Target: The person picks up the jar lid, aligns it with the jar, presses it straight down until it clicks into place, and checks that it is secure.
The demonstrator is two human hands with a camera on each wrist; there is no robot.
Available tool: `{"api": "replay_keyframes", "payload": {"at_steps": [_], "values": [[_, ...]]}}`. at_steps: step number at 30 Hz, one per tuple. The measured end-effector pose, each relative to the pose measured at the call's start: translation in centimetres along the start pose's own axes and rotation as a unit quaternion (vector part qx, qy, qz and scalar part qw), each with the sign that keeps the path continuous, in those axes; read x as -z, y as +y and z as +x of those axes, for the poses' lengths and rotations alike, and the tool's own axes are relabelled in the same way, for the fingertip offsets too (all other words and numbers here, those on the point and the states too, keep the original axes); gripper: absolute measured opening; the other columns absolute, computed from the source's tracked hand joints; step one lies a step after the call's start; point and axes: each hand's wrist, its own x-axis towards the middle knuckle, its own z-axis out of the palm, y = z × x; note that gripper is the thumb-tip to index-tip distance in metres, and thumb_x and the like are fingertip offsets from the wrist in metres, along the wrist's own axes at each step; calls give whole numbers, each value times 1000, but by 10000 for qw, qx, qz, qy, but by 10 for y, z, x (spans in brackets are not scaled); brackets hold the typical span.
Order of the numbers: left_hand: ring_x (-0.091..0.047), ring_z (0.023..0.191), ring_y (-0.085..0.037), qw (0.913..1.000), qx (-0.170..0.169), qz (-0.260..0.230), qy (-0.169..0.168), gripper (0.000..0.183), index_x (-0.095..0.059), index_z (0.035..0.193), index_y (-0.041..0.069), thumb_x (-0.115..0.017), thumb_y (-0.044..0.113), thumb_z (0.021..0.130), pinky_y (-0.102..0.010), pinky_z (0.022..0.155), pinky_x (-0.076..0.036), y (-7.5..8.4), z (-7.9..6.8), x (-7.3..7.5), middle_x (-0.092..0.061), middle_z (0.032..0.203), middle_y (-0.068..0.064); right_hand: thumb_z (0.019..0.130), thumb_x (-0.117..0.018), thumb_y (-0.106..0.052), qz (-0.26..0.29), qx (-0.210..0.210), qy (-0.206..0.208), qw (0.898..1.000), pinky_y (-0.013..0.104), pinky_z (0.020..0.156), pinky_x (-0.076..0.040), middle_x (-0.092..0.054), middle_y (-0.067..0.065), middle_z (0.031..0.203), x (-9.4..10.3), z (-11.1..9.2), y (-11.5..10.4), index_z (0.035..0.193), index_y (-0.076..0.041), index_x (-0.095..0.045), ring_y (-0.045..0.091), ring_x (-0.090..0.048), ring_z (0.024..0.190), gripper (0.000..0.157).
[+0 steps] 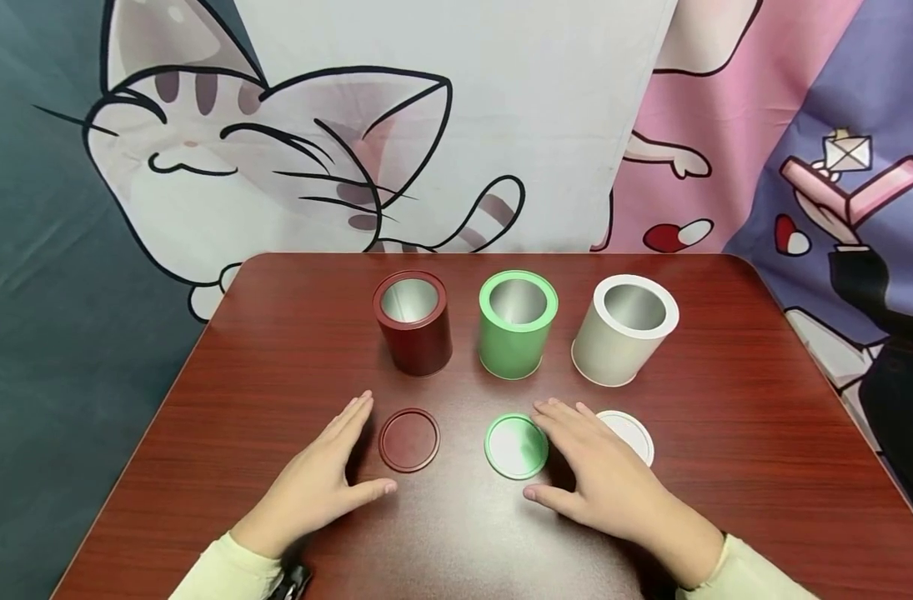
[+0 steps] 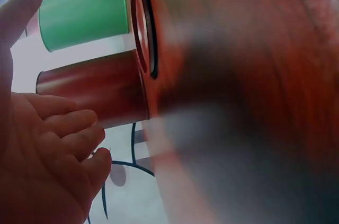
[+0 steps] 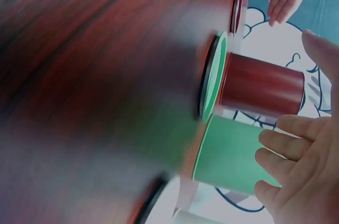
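Three cans stand in a row, their tops uncovered: a dark red can (image 1: 418,343), a green can (image 1: 514,346) and a white can (image 1: 609,350). In front of each lies a lid of the same colour: the red lid (image 1: 409,440), the green lid (image 1: 516,447) and the white lid (image 1: 632,435). My left hand (image 1: 317,479) is held left of the red lid, fingers straight, thumb apart, holding nothing. Between the green and white lids is my right hand (image 1: 599,475), fingers extended and holding nothing; it partly hides the white lid. Both palms show in the wrist views, the left palm (image 2: 47,160) and right palm (image 3: 307,176).
A brown wooden table (image 1: 276,375) with rounded far corners bears everything. Behind it hangs a cloth printed with a cartoon cat (image 1: 201,167). A black object (image 1: 902,400) stands past the table's right edge.
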Motion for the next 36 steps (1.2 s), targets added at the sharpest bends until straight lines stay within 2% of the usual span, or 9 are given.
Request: {"api": "replay_keyframes", "payload": {"at_steps": [7,17,24,29,36], "values": [[-30,149,-30,9999,55,-115,-49,103,-29,158,5,-80,51,81,-51,113,-35,-2,-1,-6,-30,163,-10,80,-78,-56,28,129,-149,9998,52,114,-35,-58,11,141,-9,10,-9,138,-1,-57,31,-48,137,83],[-36,146,-28,9991,185,-346,-153,101,-30,156,0,-80,47,82,-49,113,-36,-2,2,-16,-32,161,-15,80,-77,-55,270,11,-363,9990,51,116,-34,-58,9,141,-22,17,-24,139,-3,-57,26,-48,137,81],[-41,142,-33,9991,267,-240,-207,96,-35,153,-4,-81,42,82,-51,111,-38,-4,-1,-17,-39,156,-20,80,-76,-56,195,99,-456,9987,46,118,-32,-58,8,140,-29,21,-31,138,-4,-58,25,-47,138,80],[-49,135,-37,9994,225,-105,-255,89,-43,148,-5,-81,42,83,-53,108,-42,-5,1,-16,-49,147,-23,81,-75,-57,164,86,-530,9984,47,118,-30,-58,9,141,-32,25,-31,139,-3,-57,27,-47,138,81],[-50,134,-39,9993,240,-69,-294,87,-45,148,-3,-82,39,81,-54,107,-42,-6,4,-18,-50,146,-24,81,-76,-55,263,41,-574,9980,51,117,-31,-59,10,140,-35,32,-30,138,-2,-57,29,-49,137,80]]}}
